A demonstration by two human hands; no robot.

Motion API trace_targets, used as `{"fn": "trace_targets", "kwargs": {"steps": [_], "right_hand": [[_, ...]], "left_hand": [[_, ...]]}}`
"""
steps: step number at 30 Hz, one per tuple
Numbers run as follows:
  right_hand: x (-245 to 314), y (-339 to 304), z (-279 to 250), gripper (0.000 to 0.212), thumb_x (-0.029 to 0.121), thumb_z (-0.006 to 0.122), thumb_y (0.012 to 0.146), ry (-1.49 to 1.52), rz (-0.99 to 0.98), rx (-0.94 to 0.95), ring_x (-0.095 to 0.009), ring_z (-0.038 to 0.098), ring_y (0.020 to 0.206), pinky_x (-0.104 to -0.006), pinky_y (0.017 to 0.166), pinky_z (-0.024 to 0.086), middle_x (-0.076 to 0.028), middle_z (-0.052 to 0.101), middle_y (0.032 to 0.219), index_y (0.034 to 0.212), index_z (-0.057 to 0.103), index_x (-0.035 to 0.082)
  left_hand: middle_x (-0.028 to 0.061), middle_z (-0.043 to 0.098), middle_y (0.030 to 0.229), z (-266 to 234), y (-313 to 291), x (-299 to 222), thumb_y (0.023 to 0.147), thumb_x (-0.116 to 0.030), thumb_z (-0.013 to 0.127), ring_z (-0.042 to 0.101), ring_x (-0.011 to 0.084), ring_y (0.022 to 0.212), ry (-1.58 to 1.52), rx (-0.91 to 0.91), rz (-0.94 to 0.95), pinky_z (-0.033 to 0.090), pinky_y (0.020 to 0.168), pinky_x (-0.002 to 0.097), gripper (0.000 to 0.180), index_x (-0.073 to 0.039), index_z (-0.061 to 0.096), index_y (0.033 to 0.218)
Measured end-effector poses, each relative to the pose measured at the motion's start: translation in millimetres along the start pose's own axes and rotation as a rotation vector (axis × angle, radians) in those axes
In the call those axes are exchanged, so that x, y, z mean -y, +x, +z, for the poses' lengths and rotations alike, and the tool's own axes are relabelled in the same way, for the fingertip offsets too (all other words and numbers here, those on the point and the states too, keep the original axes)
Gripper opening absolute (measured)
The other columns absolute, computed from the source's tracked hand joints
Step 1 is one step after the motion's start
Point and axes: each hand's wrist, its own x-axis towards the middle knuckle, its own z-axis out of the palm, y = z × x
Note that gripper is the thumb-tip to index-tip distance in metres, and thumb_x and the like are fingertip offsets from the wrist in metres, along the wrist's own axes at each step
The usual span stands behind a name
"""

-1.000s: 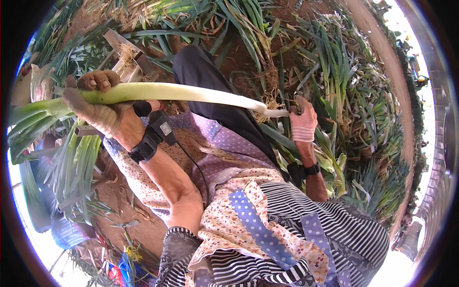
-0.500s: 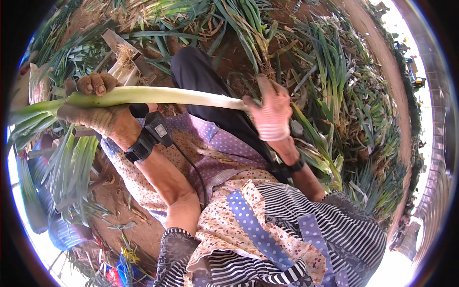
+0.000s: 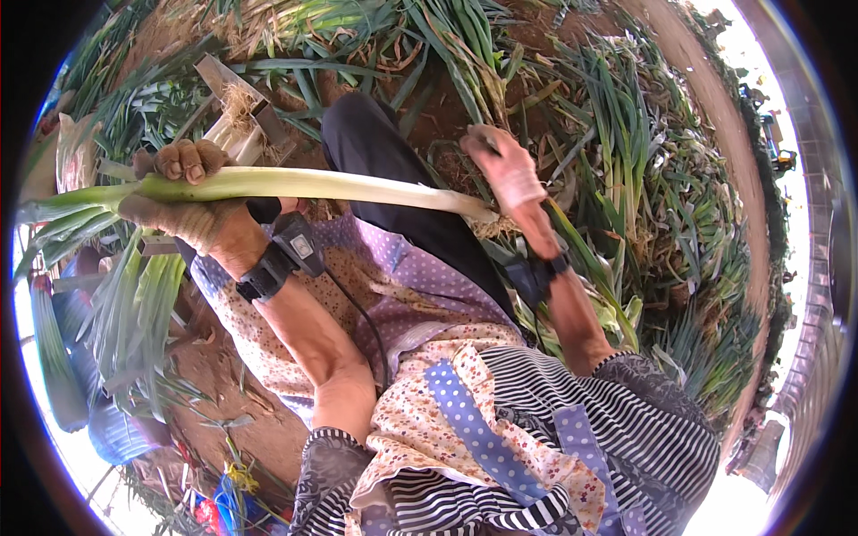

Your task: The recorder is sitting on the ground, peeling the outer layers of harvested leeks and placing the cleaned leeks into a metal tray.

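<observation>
A long leek (image 3: 357,186) lies across my raised knee, its white shaft pointing right and its green leaves off to the left. My left hand (image 3: 189,192), in a soiled glove, is closed round the shaft near the leaves. At the right, the root end (image 3: 485,213) of the leek is free of my right hand (image 3: 507,168). That hand, in a pale glove, hovers just above and beyond the roots. Its fingers look bent but are smeared by motion, so I cannot tell whether they hold anything.
Several leeks with roots rest in a metal holder (image 3: 259,116) beyond my left hand. Leek leaves (image 3: 134,313) hang below it. A heap of leeks and trimmed leaves (image 3: 626,161) covers the ground at right, with another bunch (image 3: 460,54) ahead. Bare soil (image 3: 228,384) shows at left.
My right hand has left the leek's root end and moved up and slightly away, its fingers drawing in. The roots now show. My left hand keeps its hold, nearly unmoved.
</observation>
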Motion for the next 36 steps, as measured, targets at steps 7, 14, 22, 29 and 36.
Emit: {"fn": "trace_targets", "kwargs": {"steps": [7,14,22,29,36], "right_hand": [[17.9,-66.3,-26.5,0.037,0.023,0.076,0.070,-0.048,-0.327,0.071,-0.026,0.059,0.090,-0.0359,0.078,0.048,-0.008,0.065,0.092,0.103,0.067,0.010],[2.0,-64.2,-11.7,0.026,0.015,0.073,0.072,0.277,-0.157,0.110,-0.024,0.061,0.081,-0.0310,0.071,0.049,-0.009,0.063,0.086,0.097,0.068,0.007],[-4.8,-57.9,0.6,0.019,0.015,0.068,0.077,0.170,0.013,-0.074,-0.027,0.063,0.080,-0.0331,0.072,0.049,-0.012,0.064,0.087,0.092,0.067,0.004],[-41.5,-50.2,16.7,0.028,0.024,0.066,0.076,0.206,0.601,-0.148,-0.029,0.065,0.082,-0.0316,0.075,0.050,-0.015,0.067,0.090,0.098,0.068,0.007],[-207.3,-103.9,37.1,0.042,0.031,0.064,0.080,-0.122,0.529,0.257,-0.026,0.062,0.096,-0.0343,0.084,0.047,-0.012,0.061,0.113,0.116,0.057,0.010]], "left_hand": [[-0.0034,0.047,0.063,-13.9,2.3,-0.3,0.063,-0.062,0.071,0.042,0.0078,0.051,-0.213,0.162,-0.113,0.030,0.046,0.0220,0.056,-0.014,0.054,0.086],[-0.0037,0.044,0.062,-7.6,-5.0,5.1,0.068,-0.060,0.069,0.041,0.0055,0.047,-0.349,0.240,-0.091,0.035,0.041,0.0203,0.053,-0.013,0.053,0.086],[-0.0046,0.048,0.060,-5.0,-4.9,6.1,0.076,-0.043,0.072,0.045,0.0027,0.042,-0.498,0.378,-0.004,0.043,0.038,0.0173,0.037,-0.012,0.055,0.088],[-0.0055,0.048,0.058,-4.9,-5.7,6.0,0.085,-0.031,0.064,0.045,0.0019,0.041,-0.611,0.479,0.035,0.044,0.037,0.0158,0.022,-0.011,0.054,0.088],[-0.0036,0.048,0.055,-1.3,6.1,13.2,0.091,-0.026,0.055,0.049,0.0039,0.040,-0.823,0.589,0.052,0.049,0.036,0.0189,0.019,-0.008,0.055,0.086]]}}
